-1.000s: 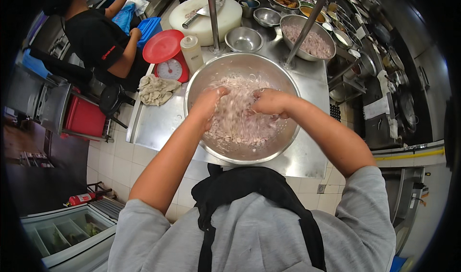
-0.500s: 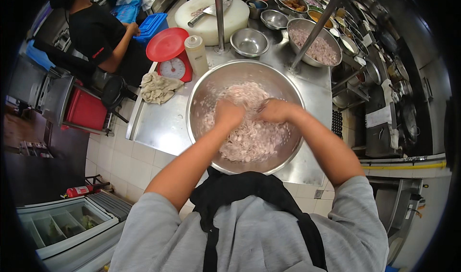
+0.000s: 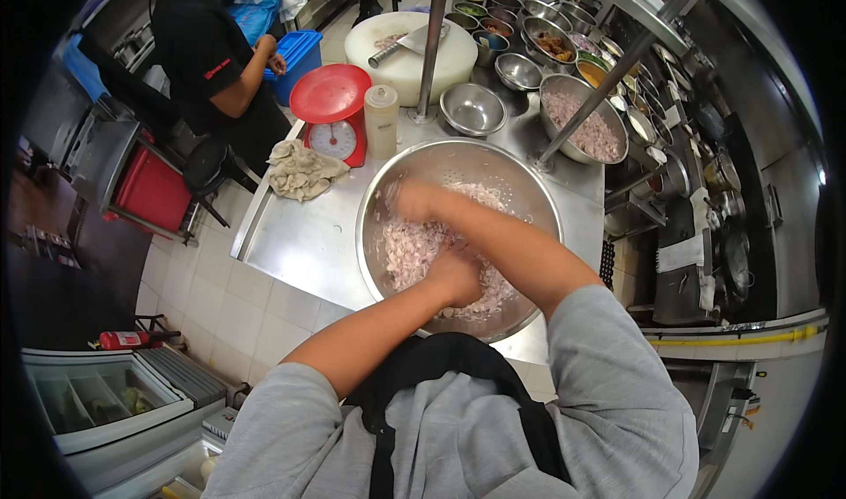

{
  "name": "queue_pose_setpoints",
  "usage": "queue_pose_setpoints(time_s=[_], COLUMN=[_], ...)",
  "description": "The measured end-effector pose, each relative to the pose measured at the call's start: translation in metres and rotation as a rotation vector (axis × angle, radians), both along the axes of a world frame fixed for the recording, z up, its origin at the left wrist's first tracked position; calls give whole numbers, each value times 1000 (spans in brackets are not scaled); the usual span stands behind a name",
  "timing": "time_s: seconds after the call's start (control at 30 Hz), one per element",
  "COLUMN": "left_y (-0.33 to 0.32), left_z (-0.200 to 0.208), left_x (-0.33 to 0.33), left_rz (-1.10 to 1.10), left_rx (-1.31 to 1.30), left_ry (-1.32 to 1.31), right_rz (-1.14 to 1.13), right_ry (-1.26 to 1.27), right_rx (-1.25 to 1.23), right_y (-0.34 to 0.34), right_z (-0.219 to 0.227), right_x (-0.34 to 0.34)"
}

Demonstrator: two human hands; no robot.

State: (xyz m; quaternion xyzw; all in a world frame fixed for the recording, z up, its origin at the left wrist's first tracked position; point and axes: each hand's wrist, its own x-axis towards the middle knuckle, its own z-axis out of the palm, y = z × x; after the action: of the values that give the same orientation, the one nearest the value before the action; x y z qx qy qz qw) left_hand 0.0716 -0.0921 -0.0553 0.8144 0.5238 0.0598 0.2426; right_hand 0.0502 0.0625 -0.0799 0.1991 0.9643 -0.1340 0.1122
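A wide steel mixing bowl (image 3: 553,234) holds a loose heap of pale pink, finely chopped food (image 3: 410,256); its exact kind I cannot make out. My left hand (image 3: 456,275) is pushed into the near side of the heap, its fingers hidden. Crossing beyond it, my right hand (image 3: 414,199) is at the far left of the bowl, close to the wall, and its fingers are smeared by motion. Bits of the chopped food cling to the bowl's inner wall.
A red scale (image 3: 331,102), a squeeze bottle (image 3: 382,122) and a crumpled cloth (image 3: 304,169) stand beyond the bowl's left side. Behind are an empty steel bowl (image 3: 473,108) and a cleaver (image 3: 412,42) on a round board. A post (image 3: 434,40) rises nearby. A co-worker (image 3: 211,67) stands left.
My right hand has swept left across the bowl, over to its far left wall. My left hand has come nearer to me, and the arms now cross. The heap has shifted.
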Motion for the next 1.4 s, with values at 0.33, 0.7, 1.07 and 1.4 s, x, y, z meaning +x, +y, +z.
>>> queue_pose_setpoints(time_s=[0.33, 0.7, 1.07, 1.4], left_y=[7, -18, 30, 53], left_z=[8, 33, -42, 38], left_x=[5, 12, -34, -32], left_rz=[-111, -109, 984, 439], left_rx=[-75, -67, -374, -374], left_ry=[111, 44, -581, -838], right_rz=[-163, -35, -1344, -1212], right_ry=[-136, 17, 356, 419], right_rx=[91, -231, -769, -589], right_y=[-1, -17, -88, -100], right_z=[73, 101, 24, 107], right_x=[5, 86, 144, 167])
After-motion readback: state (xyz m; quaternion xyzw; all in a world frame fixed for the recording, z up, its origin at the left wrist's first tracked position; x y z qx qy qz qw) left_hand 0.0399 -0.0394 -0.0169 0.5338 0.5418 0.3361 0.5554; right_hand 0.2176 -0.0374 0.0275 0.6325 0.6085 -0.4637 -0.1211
